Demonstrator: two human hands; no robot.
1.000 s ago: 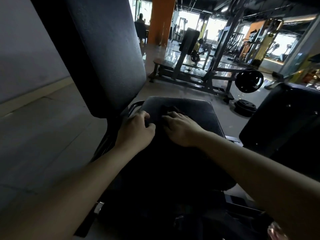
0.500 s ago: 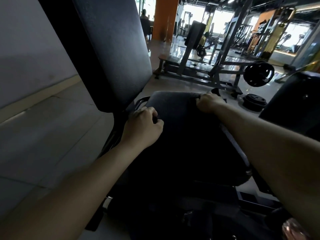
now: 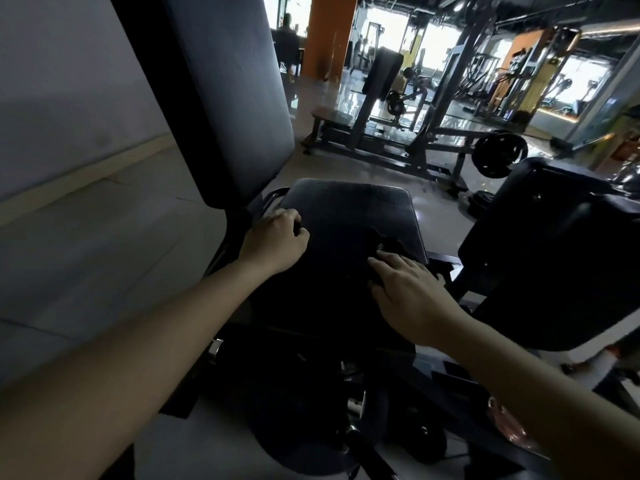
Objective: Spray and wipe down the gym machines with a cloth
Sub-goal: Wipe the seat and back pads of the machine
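The hands work a gym machine apart from each other: the right hand [image 3: 408, 292] lies with fingers straight and pressed flat on a dark cloth [image 3: 389, 245]. The left hand [image 3: 273, 242] rests curled at the left edge of the seat pad [image 3: 346, 209]; whether it grips anything cannot be told. The cloth sits bunched at the pad's right edge, just beyond the right fingertips and well apart from the left hand. Its outline merges with the black vinyl, so its long axis is unclear. The pad's long axis runs away from the person, and most of its surface lies ahead and to the left of the cloth. A tilted backrest [image 3: 228, 98] rises behind the left hand. A second black pad [image 3: 554, 254] and a weight plate [image 3: 500, 154] stand to the right.
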